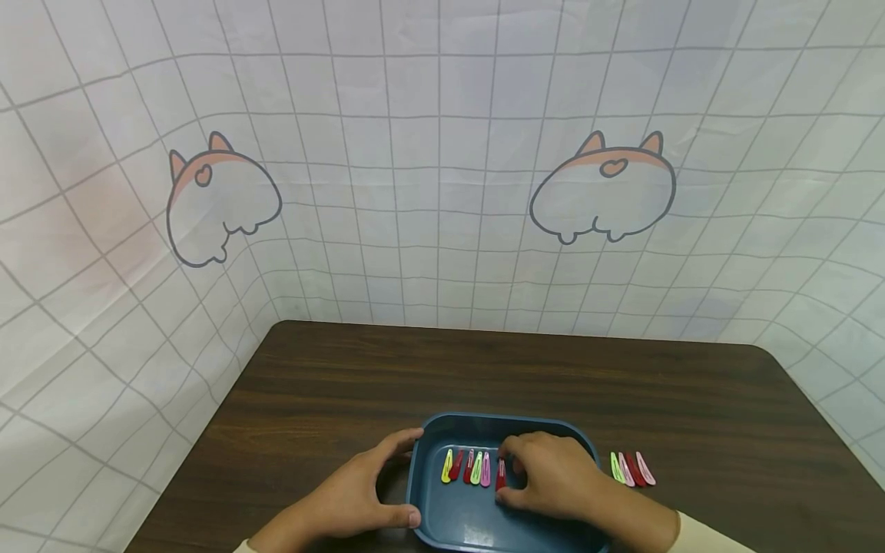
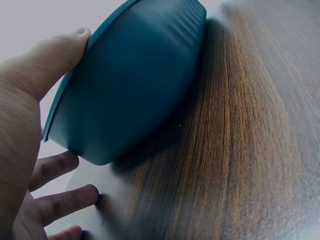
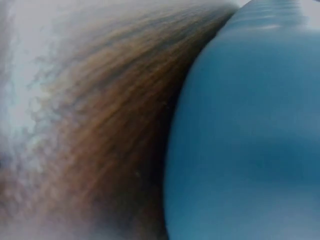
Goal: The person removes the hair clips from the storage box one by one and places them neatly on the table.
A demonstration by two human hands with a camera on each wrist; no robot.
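A blue tray [image 1: 465, 519] lies on the table with a row of snap hair clips inside. Yellow [image 1: 446, 466], red, green and pink clips [image 1: 485, 470] stand side by side there. My right hand [image 1: 556, 476] reaches over the tray and pinches a red hair clip [image 1: 501, 475] at the right end of that row, thumb at its near end. At the tray's left side my left hand [image 1: 353, 488] rests with thumb and fingers spread, touching the rim. In the left wrist view its thumb [image 2: 62, 57] lies along the rim. The right wrist view shows only tray and table, no hand.
Right of the tray, another group of hair clips [image 1: 632, 469] in green, pink and red lies on the dark wooden table [image 1: 484, 369]. Behind and beside the table hangs a white gridded cloth [image 1: 429, 192] with cartoon animal prints.
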